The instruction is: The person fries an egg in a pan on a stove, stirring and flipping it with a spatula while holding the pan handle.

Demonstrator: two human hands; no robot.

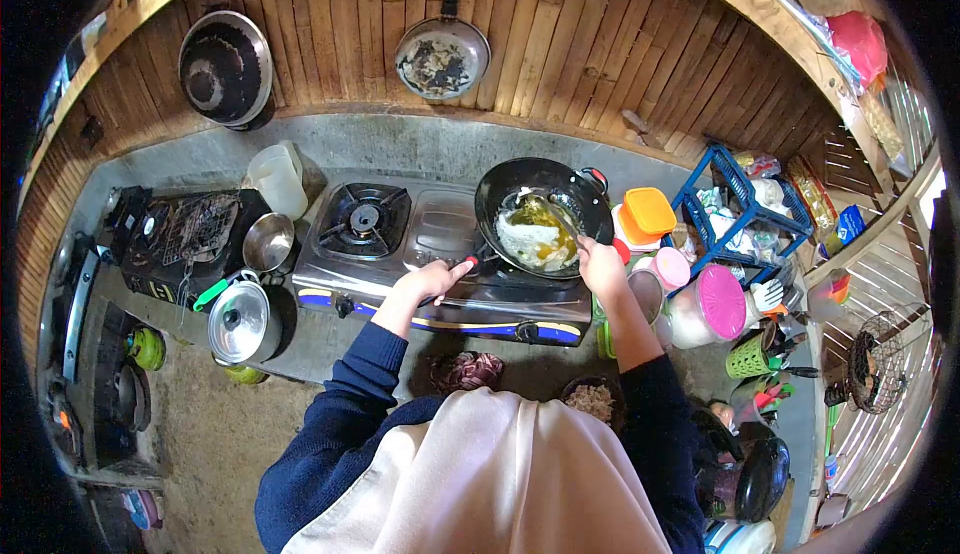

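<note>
A black wok (497, 186) stands on the right burner of a two-burner gas stove (440, 299). In it lies a pale, whitish food (535, 239) with yellow liquid around it. My left hand (432, 282) is closed round the wok's red and black handle (466, 266). At the wok's right edge, my right hand (601, 266) grips a thin utensil that reaches into the food; its far end is hard to make out. The left burner (365, 217) has nothing on it.
Left of the stove are a lidded pot (240, 322), a small metal pot (269, 242) and a second stove (190, 244). To the right stand an orange container (649, 212), a pink-lidded jar (721, 301) and a blue rack (735, 216). A pan (442, 57) hangs on the wall.
</note>
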